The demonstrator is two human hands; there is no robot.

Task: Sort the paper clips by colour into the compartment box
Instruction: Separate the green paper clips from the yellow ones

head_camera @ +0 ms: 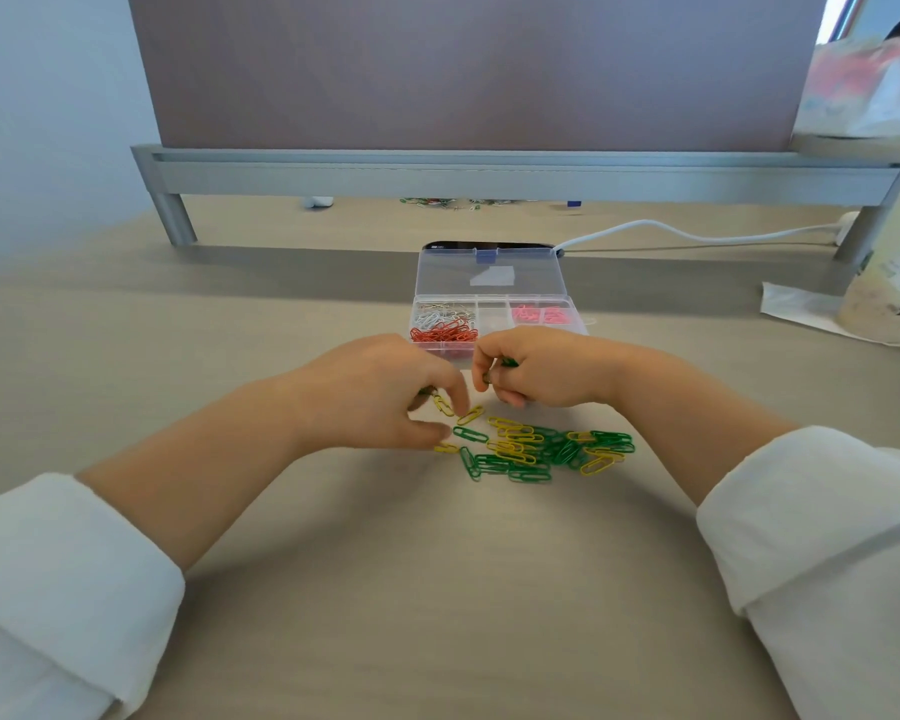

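Head: left hand (380,392) pinches yellow clips (441,404), right hand (541,366) grips green clips (509,362).

One left hand (385,392), one right hand (536,366), one compartment box (453,278), one white cable (697,233); green and yellow paper clips (536,449) too tangled to count

A pale wood-grain desk (437,589) carries a grey metal shelf riser (489,174) before a mauve partition panel (463,65).

Soft, even light fills the desk (126,330), bright without glare. A broad, dim shadow band lies in front of the shelf (489,174). Wide-angle distortion bends the sleeves (48,589) at the corners; the bags (863,90) far right look blurred.
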